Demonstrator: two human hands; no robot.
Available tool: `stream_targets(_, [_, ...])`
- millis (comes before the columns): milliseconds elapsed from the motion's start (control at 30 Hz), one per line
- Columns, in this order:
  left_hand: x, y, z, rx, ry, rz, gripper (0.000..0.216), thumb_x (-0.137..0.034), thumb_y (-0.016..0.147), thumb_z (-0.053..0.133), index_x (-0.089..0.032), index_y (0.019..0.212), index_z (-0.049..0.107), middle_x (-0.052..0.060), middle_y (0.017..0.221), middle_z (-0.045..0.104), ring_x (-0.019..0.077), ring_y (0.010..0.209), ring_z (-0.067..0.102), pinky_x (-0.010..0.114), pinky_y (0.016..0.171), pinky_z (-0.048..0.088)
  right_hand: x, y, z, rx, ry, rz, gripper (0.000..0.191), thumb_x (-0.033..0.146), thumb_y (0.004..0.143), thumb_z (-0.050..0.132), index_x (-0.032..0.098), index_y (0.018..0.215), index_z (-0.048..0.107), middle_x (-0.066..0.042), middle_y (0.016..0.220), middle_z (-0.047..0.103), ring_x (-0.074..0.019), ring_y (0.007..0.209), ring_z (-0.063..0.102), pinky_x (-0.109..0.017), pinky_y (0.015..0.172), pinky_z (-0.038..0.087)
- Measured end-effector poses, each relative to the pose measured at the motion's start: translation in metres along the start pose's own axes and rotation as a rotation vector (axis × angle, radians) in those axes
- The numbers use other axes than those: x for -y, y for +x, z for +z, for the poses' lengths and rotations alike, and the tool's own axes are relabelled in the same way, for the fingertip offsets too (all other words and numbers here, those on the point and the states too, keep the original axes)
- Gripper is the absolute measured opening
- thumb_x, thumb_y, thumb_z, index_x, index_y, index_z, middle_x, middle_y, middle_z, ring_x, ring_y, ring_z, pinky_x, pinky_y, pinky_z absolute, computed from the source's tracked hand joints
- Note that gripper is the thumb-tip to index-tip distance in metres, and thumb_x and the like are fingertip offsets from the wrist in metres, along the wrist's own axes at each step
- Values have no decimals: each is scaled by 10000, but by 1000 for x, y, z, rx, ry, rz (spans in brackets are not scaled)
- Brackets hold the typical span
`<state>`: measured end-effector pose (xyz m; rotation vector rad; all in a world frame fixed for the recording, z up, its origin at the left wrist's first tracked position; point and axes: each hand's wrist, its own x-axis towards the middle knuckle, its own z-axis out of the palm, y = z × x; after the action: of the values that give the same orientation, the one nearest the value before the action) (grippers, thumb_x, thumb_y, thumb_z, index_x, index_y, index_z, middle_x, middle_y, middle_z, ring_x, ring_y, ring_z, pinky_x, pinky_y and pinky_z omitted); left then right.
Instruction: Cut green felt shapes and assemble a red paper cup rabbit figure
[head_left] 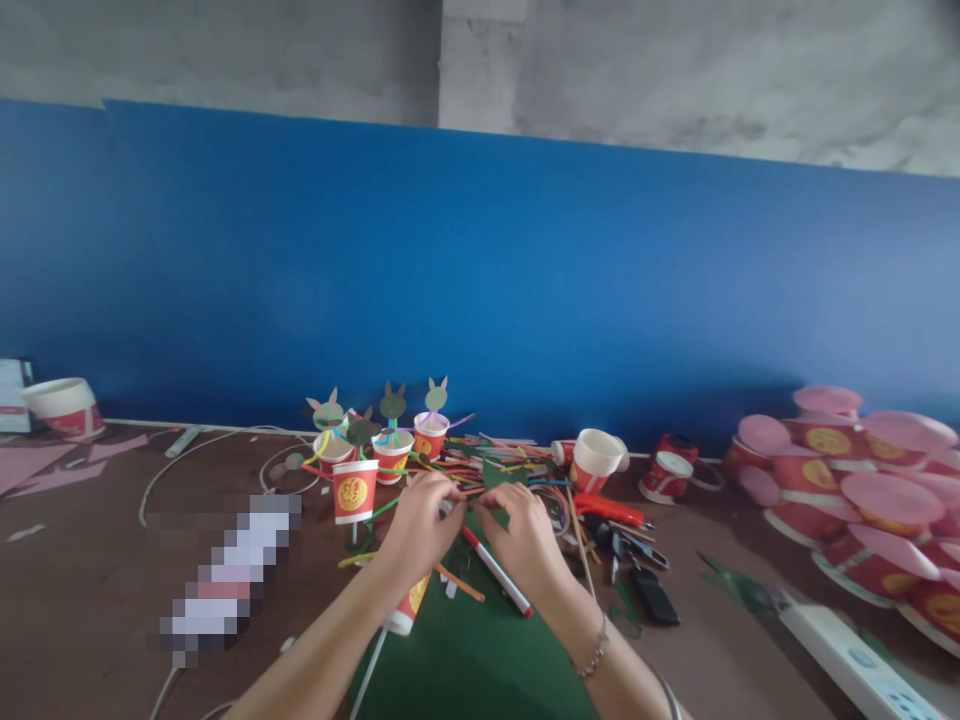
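My left hand [420, 525] and my right hand [521, 530] meet over a green paper sheet [480, 650] on the brown table. Both have their fingers pinched together on a small piece between them, too small to name. A white pen with a red cap [496, 572] lies on the green sheet just under my right hand. A red paper cup [407, 607] lies on its side beneath my left wrist. Just beyond my hands stand several red paper cups [354, 490] topped with green rabbit-shaped cutouts, amid a pile of coloured straws [510, 465].
An orange tool [609, 510], black scissors [634, 548] and a black object lie right of my hands. Stacked red cups with pink lids [862, 500] fill the far right. A white power strip [855, 660] is front right; white cables [195, 455] and a tipped cup [64, 405] are left. A blue wall stands behind.
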<state>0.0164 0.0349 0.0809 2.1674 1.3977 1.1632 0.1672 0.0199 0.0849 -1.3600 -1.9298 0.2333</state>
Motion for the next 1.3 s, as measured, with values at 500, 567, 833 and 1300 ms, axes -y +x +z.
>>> stream_targets(500, [-8,-8,2,60,271,111,168,-152,802,453,-189,744,607,47,720,626,216,786,528,341,744,346,0,-5,7,46,-128,-16,169,163,840,461,190,724,580,-35,766,634,-196,779,535,-280,665,300])
stream_targets(567, [-9,-9,3,57,286,123,172,-148,808,445,-187,740,597,48,715,620,218,781,525,340,729,342,0,-5,7,52,-131,-19,170,156,838,457,187,714,570,-33,761,629,-193,772,530,-279,665,301])
stream_targets(833, [-12,-12,4,73,332,142,209,-137,830,408,-177,711,575,56,700,604,218,773,510,337,686,328,-4,-6,13,52,-150,-33,170,120,811,456,177,683,553,-41,729,611,-186,737,512,-278,659,304])
stream_targets(1300, [-11,-11,6,68,312,123,197,-134,814,428,-182,696,579,51,689,603,211,755,514,332,681,331,-3,-5,7,54,-138,-50,185,113,808,455,180,656,536,-26,709,598,-178,726,505,-275,652,292])
